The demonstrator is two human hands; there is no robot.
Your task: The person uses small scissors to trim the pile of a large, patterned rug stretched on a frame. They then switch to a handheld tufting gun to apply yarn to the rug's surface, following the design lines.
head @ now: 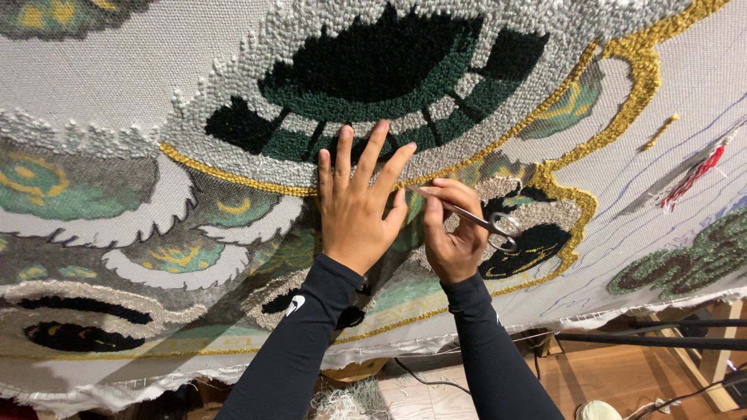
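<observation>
Stretched tufting cloth (117,85) filling view, wooden floor (622,381) below. Your right hand (454,233) pinching small scissors (467,216), blades pointing left toward your left hand (359,204), lying flat with fingers spread on gold yarn outline (233,179). Risk: tips slipping, nicking fingers or snagging dark green loops (373,101).

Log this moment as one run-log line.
left hand: flat on tufted rug, fingers spread | right hand: holds small scissors, tips toward left fingers | rug on frame
</observation>
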